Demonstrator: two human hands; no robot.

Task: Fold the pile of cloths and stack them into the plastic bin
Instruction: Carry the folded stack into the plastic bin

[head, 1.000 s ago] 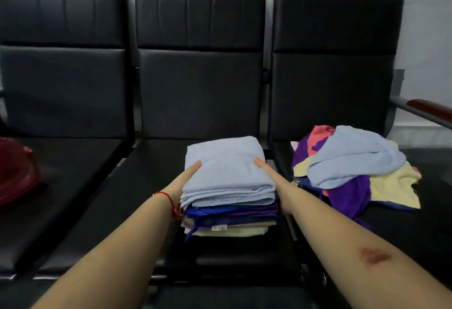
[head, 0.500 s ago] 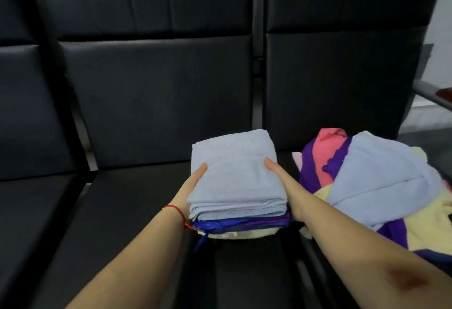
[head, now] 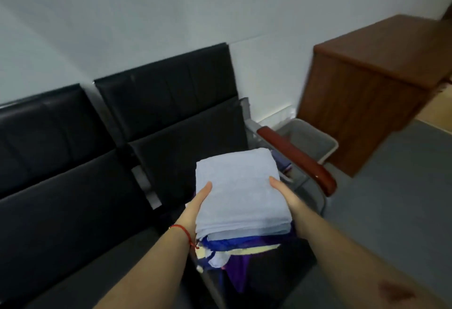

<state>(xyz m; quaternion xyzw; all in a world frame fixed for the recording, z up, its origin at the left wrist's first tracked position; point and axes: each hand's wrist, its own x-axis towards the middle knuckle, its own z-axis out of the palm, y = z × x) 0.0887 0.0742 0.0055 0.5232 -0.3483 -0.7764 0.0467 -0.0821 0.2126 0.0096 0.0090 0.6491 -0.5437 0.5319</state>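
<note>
Several folded cloths (head: pixel 238 193), pale blue topmost, stacked between hands.

Dim, even indoor light with a cool grey-blue cast; no lamp or window shows. The pale wall (head: pixel 122 15) is brightest, the black seats (head: pixel 73 186) nearly featureless. Motion blur softens the whole frame, most at the wooden cabinet (head: pixel 381 83), upper right. A small glint sits on the armrest (head: pixel 298 159). Straight lines tilt and bow towards the edges.
</note>
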